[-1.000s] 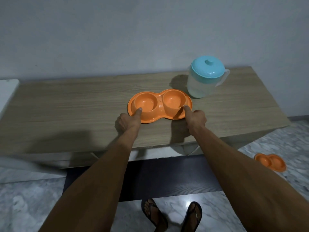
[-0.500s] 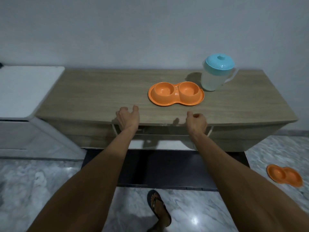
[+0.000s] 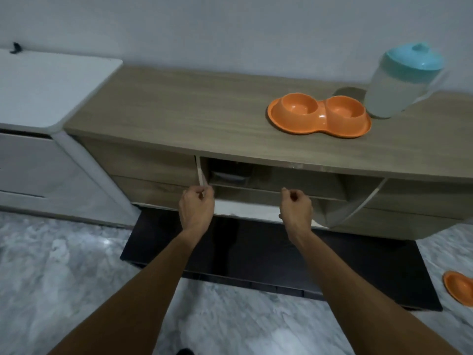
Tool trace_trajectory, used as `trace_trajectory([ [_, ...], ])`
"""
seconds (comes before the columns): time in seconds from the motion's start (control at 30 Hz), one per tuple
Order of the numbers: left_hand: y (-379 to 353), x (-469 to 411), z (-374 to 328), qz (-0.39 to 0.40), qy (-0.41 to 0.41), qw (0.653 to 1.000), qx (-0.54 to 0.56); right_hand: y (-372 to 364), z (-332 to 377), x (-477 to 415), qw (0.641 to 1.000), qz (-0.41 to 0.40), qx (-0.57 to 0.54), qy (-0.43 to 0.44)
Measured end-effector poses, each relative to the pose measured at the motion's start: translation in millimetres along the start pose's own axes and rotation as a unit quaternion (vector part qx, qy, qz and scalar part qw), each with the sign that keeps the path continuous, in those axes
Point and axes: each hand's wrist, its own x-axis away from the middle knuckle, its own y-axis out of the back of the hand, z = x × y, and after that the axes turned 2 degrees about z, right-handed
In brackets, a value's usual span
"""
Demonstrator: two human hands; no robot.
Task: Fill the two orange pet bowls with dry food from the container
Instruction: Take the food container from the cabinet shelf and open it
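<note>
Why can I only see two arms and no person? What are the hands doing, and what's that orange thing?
The camera sits on the person's head and looks down, so you see only their arms. The left hand and right hand grip the front of a drawer under the wooden cabinet top; it is partly open. On top sits an orange double pet bowl, empty, beside a pitcher with a blue lid. Another orange bowl lies on the floor.
</note>
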Motion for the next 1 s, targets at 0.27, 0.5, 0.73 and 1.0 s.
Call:
trace_trajectory([
  [0.27, -73, -76, 59, 0.046, -0.062, 0.994, 0.078, -85, -61, -65, 0.996, -0.007, -0.029, 0.087],
  [0.5, -120, -120, 68, -0.001, -0.074, 0.992, 0.106, -131, -64, -118, 0.99, 0.013, -0.069, 0.123],
  [0.73, -139, -139, 57, -0.037, -0.059, 0.988, 0.141, -151, -48, -150, 0.993, 0.013, -0.02, 0.113],
  [1.0, -128, -128, 55, -0.045, -0.043, 0.988, 0.138, -144, -57, -140, 0.995, 0.056, -0.057, 0.067],
])
